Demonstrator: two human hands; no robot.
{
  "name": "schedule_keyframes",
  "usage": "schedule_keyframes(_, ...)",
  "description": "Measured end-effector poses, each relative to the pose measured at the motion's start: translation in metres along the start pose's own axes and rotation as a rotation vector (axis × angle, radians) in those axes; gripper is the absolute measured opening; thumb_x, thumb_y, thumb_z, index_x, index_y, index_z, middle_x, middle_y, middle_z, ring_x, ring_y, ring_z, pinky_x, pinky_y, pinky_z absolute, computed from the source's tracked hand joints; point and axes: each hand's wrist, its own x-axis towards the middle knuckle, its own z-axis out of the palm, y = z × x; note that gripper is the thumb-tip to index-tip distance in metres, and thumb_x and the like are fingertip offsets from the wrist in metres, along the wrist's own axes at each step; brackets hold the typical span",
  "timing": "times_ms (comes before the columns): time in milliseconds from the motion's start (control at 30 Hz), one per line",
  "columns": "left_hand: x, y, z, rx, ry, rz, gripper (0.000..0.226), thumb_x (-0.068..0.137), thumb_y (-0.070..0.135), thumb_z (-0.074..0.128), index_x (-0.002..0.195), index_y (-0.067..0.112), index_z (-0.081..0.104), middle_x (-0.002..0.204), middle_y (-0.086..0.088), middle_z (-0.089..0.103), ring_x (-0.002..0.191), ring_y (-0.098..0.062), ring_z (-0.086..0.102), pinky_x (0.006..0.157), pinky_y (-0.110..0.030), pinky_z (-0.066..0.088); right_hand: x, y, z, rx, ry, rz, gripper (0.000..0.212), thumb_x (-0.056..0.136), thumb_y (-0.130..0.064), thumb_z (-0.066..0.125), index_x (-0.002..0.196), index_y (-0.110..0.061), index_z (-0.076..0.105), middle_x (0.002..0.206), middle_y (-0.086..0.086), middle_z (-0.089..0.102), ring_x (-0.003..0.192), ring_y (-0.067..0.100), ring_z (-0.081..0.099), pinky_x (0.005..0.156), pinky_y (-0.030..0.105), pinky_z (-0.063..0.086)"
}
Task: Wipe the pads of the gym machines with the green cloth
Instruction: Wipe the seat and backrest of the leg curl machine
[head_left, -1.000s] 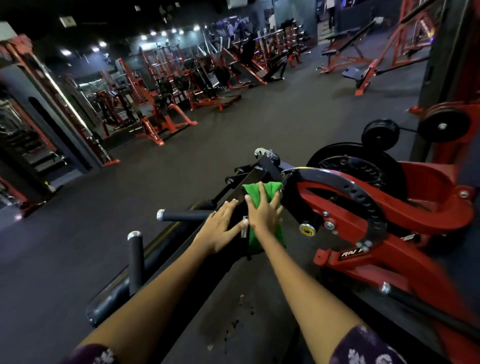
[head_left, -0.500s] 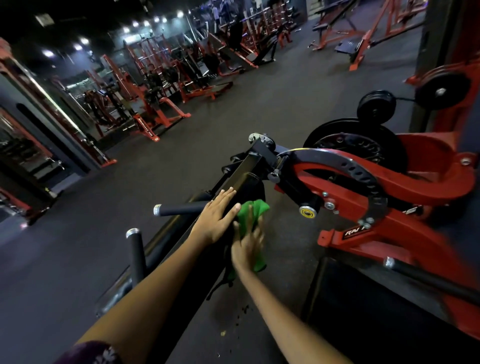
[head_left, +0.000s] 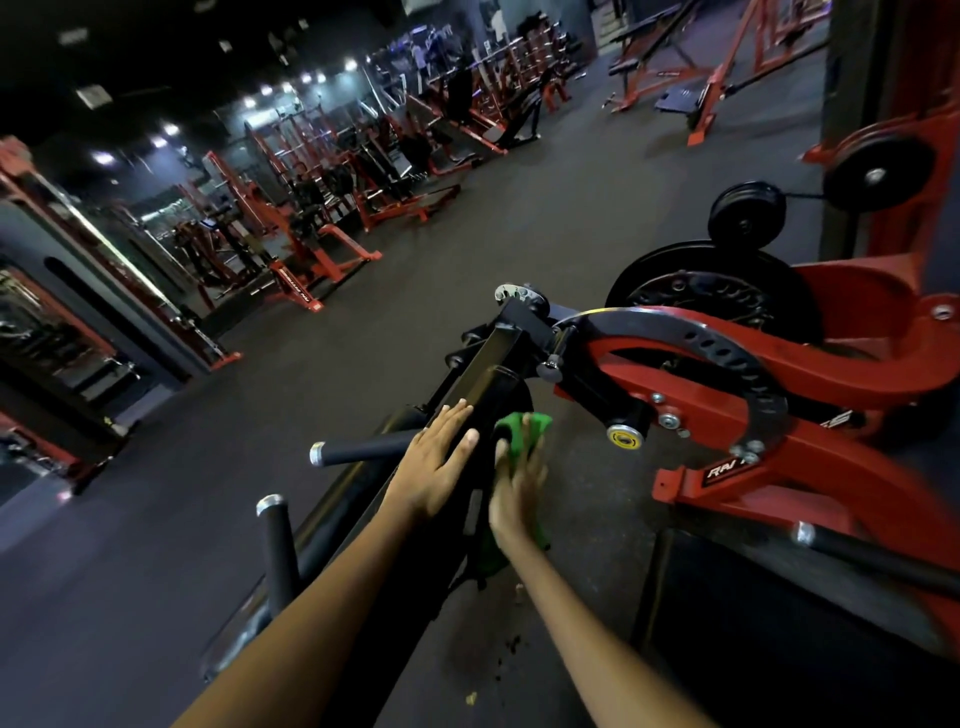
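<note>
A long black pad (head_left: 485, 376) runs away from me on a red and black gym machine. My left hand (head_left: 434, 465) lies flat on top of the pad with its fingers straight. My right hand (head_left: 517, 488) presses the green cloth (head_left: 519, 434) against the pad's right side, fingers straight. The cloth shows above the fingers and hangs below the wrist; its middle is hidden under the hand.
Two black handle bars with silver caps (head_left: 358, 449) (head_left: 278, 540) stick out left of the pad. The machine's red frame (head_left: 769, 467) and black weight plates (head_left: 717, 296) stand to the right. Rows of red machines (head_left: 322, 228) line the far side of the dark floor.
My right hand slid the green cloth from the pad's top down onto its right side and toward me. My left hand stayed flat on the pad.
</note>
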Motion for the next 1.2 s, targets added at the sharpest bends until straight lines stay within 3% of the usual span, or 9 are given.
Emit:
schedule_keyframes(167, 0.001, -0.003, -0.001, -0.001, 0.006, 0.031, 0.08, 0.082, 0.069, 0.022, 0.145, 0.021, 0.035, 0.152, 0.008, 0.029, 0.142, -0.001, 0.013, 0.118, -0.033, 0.014, -0.008, -0.006, -0.001, 0.066, 0.081, -0.268, 0.067, 0.091, -0.064, 0.022, 0.139, -0.02, 0.038, 0.15, -0.001, 0.027, 0.126, 0.0, 0.024, 0.105, 0.01, 0.014)
schedule_keyframes(300, 0.0, 0.001, 0.0, 0.002, 0.009, 0.008, 0.078, 0.083, 0.068, 0.023, 0.144, 0.022, 0.036, 0.152, 0.009, 0.029, 0.14, 0.003, 0.012, 0.118, -0.032, 0.014, -0.008, 0.015, -0.003, 0.135, 0.019, -0.145, 0.037, 0.094, -0.043, 0.03, 0.128, -0.031, 0.039, 0.143, 0.006, 0.041, 0.135, 0.019, 0.034, 0.11, 0.032, 0.027)
schedule_keyframes(467, 0.0, 0.0, 0.0, -0.01, 0.025, 0.015, 0.081, 0.081, 0.069, 0.021, 0.144, 0.021, 0.037, 0.152, 0.007, 0.03, 0.142, -0.001, 0.013, 0.118, -0.034, 0.015, -0.004, 0.006, 0.005, -0.346, 0.064, -0.05, 0.091, 0.071, -0.078, -0.022, 0.144, -0.027, -0.004, 0.152, 0.001, -0.018, 0.143, 0.025, -0.014, 0.11, 0.06, -0.005)
schedule_keyframes(600, 0.0, 0.0, 0.0, -0.007, 0.022, 0.03, 0.079, 0.081, 0.069, 0.02, 0.144, 0.023, 0.037, 0.152, 0.008, 0.03, 0.14, 0.003, 0.012, 0.118, -0.03, 0.015, -0.02, 0.002, 0.003, -0.363, -0.054, -0.022, 0.106, 0.054, -0.087, -0.029, 0.139, -0.024, -0.019, 0.156, 0.007, -0.016, 0.146, 0.029, -0.009, 0.112, 0.058, 0.001)
schedule_keyframes(767, 0.002, 0.001, -0.002, -0.019, 0.043, 0.039, 0.064, 0.089, 0.056, 0.027, 0.141, 0.02, 0.041, 0.152, 0.006, 0.03, 0.138, 0.003, 0.012, 0.118, -0.032, 0.014, 0.008, -0.013, 0.002, -0.068, -0.024, -0.04, 0.084, 0.082, -0.078, 0.017, 0.147, -0.025, 0.013, 0.157, 0.012, 0.013, 0.141, 0.031, 0.025, 0.108, 0.028, 0.017)
schedule_keyframes(833, 0.002, 0.006, -0.004, -0.06, 0.075, 0.049, 0.063, 0.089, 0.054, 0.028, 0.136, 0.017, 0.047, 0.148, 0.006, 0.034, 0.137, 0.001, 0.016, 0.116, -0.031, 0.015, 0.001, -0.017, 0.01, -0.056, 0.042, 0.007, 0.067, 0.091, -0.063, 0.03, 0.146, -0.025, 0.022, 0.156, 0.012, 0.02, 0.137, 0.032, 0.032, 0.104, 0.027, 0.019)
schedule_keyframes(933, -0.005, 0.01, -0.008, -0.13, 0.138, 0.03, 0.055, 0.091, 0.044, 0.03, 0.124, 0.01, 0.059, 0.136, 0.008, 0.043, 0.136, -0.007, 0.027, 0.112, -0.028, 0.021, -0.049, -0.016, 0.021, -0.061, 0.044, -0.1, 0.079, 0.087, -0.07, 0.022, 0.145, -0.017, 0.031, 0.152, 0.012, 0.031, 0.126, 0.035, 0.044, 0.103, 0.034, 0.027)
schedule_keyframes(1100, -0.026, 0.013, -0.014, 0.002, -0.074, 0.045, 0.063, 0.09, 0.047, 0.03, 0.141, 0.011, 0.041, 0.149, 0.009, 0.026, 0.142, -0.006, 0.013, 0.117, -0.026, 0.012, -0.011, -0.014, 0.004, 0.049, -0.052, 0.073, 0.06, 0.097, -0.053, 0.03, 0.149, -0.026, 0.019, 0.158, -0.001, 0.017, 0.139, 0.022, 0.027, 0.105, 0.025, 0.016)
schedule_keyframes(1200, -0.055, 0.001, -0.03, 0.203, -0.22, 0.11, 0.082, 0.085, 0.075, 0.012, 0.146, 0.021, 0.017, 0.151, 0.016, 0.007, 0.143, -0.004, -0.002, 0.117, -0.023, -0.002, 0.011, -0.026, 0.005, 0.074, -0.013, 0.217, 0.052, 0.101, -0.044, 0.029, 0.15, -0.03, 0.015, 0.159, -0.001, 0.012, 0.141, 0.024, 0.023, 0.108, 0.03, 0.015)
